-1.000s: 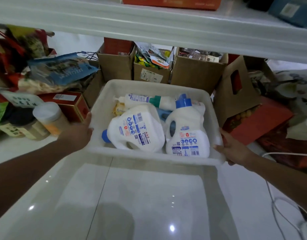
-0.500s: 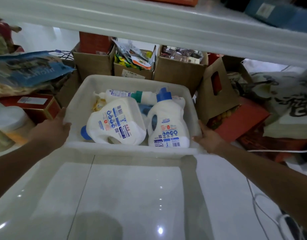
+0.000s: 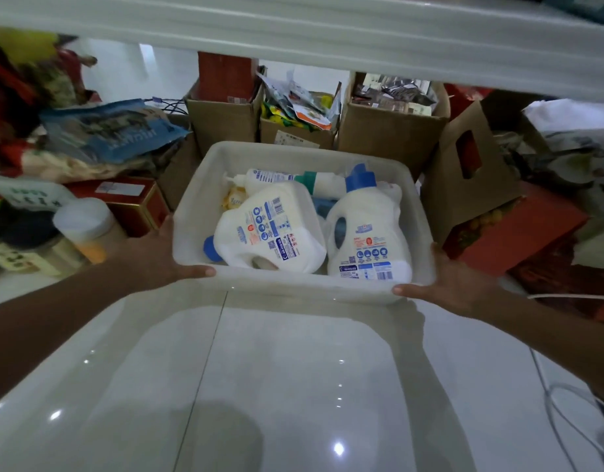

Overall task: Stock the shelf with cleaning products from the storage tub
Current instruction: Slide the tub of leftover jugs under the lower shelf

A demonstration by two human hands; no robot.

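Observation:
A white plastic storage tub [image 3: 304,286] sits on the glossy white floor under a white shelf board [image 3: 328,32]. My left hand [image 3: 157,257] grips its left front corner, thumb along the front rim. My right hand [image 3: 454,284] grips the right front corner the same way. Inside, a white detergent jug [image 3: 270,229] with a blue cap lies on its side. A second white jug [image 3: 368,233] with a blue cap stands upright at the right. Behind them lies a white bottle [image 3: 287,178] with a green collar, beside a small yellow packet [image 3: 234,195].
Three cardboard boxes [image 3: 389,131] with packets stand behind the tub. A tall brown carton [image 3: 471,172] and a red box [image 3: 518,233] crowd the right. Bags, a red tin [image 3: 133,202] and jars [image 3: 86,229] fill the left. A white cable [image 3: 559,413] lies on the floor at the right.
Both hands have shifted from the tub's sides to its front corners, thumbs now on the front rim. The view has swung slightly, putting the tub nearer the middle.

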